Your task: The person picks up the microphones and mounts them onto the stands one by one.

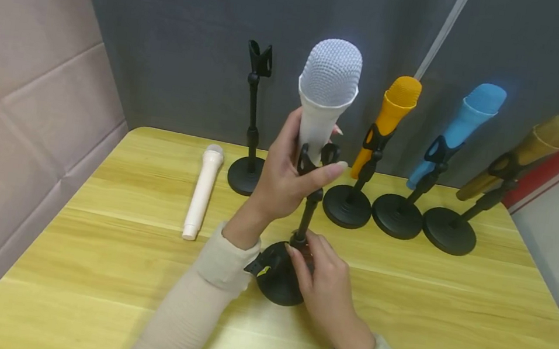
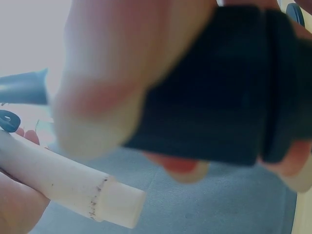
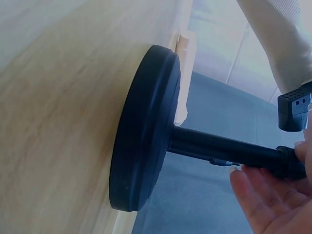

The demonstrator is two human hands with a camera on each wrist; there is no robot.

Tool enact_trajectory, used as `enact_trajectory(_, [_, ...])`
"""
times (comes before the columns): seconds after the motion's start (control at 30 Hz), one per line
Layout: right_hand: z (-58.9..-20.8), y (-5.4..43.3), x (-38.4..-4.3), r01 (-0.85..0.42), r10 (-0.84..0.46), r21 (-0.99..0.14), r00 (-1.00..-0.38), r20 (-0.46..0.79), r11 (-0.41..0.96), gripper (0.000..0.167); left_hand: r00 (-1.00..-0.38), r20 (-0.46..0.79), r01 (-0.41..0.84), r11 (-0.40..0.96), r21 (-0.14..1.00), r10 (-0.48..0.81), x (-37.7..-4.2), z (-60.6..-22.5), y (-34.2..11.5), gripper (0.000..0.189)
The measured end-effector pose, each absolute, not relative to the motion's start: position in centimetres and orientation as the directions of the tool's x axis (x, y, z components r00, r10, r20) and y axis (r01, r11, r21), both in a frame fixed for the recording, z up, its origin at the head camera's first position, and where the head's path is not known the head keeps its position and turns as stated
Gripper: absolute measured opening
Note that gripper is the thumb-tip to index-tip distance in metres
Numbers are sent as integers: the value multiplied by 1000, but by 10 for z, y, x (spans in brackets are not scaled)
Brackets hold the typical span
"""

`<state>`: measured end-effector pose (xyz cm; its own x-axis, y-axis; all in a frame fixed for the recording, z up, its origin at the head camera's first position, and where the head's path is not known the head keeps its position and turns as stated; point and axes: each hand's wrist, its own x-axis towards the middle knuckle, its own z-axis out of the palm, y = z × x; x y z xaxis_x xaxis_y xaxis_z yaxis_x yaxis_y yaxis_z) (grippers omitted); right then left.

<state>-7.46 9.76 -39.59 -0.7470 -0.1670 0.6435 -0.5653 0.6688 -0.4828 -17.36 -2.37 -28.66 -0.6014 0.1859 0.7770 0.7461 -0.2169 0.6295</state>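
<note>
My left hand point(image 1: 284, 175) grips a white microphone point(image 1: 318, 120), its mesh head up, with the thumb across the front near the stand's black clip point(image 1: 331, 155). How far the handle sits in the clip is hidden by the fingers. Its plain tail end point(image 2: 122, 202) sticks out below in the left wrist view. Lower down, my right hand point(image 1: 326, 281) pinches the collar point(image 2: 209, 87) on the pole of the black desk microphone stand point(image 3: 146, 131). That stand's round base rests on the table, its pole upright.
A second white microphone point(image 1: 202, 194) lies on the wooden table point(image 1: 102, 269) at left. Behind it stands a bare black stand point(image 1: 252, 112). At right, three stands hold an orange microphone point(image 1: 400, 102), a blue one point(image 1: 469, 117) and a gold one point(image 1: 549, 142). A grey panel point(image 1: 184, 56) closes the back.
</note>
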Motion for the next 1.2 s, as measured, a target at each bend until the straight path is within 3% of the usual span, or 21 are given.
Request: enact_trajectory(1.2, [-397,99,-76,-560,-164,-491,-753,637,667,27,-602,776,750,-201,631,189,-172,-285,-24,93])
